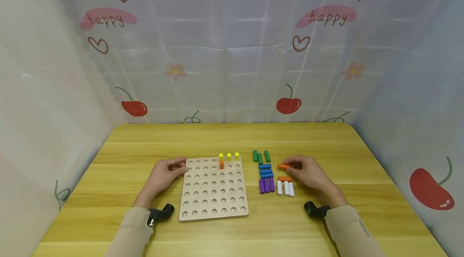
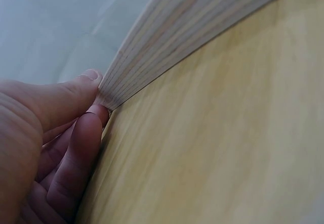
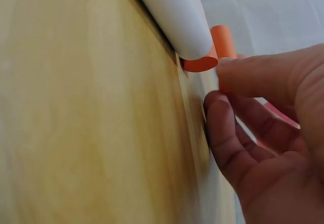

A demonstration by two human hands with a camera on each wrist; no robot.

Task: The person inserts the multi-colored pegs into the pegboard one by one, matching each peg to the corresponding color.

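Observation:
A square wooden pegboard [image 1: 214, 186] with rows of round holes lies on the table. My left hand [image 1: 166, 174] grips its upper left corner; in the left wrist view the thumb [image 2: 81, 90] touches the layered edge [image 2: 147, 52]. Three yellow pegs [image 1: 229, 156] stand in the back row, and one orange peg [image 1: 221, 164] stands in front of the leftmost yellow one. Right of the board, my right hand [image 1: 306, 171] pinches another orange peg [image 1: 283, 166] by its right end. A further orange peg [image 1: 284, 179] lies just in front of it.
Loose pegs lie between the board and my right hand: green [image 1: 259, 158], blue [image 1: 266, 171], purple [image 1: 266, 185] and white [image 1: 286, 188]. Printed curtains [image 1: 232, 67] hang behind and beside the wooden table [image 1: 232, 237].

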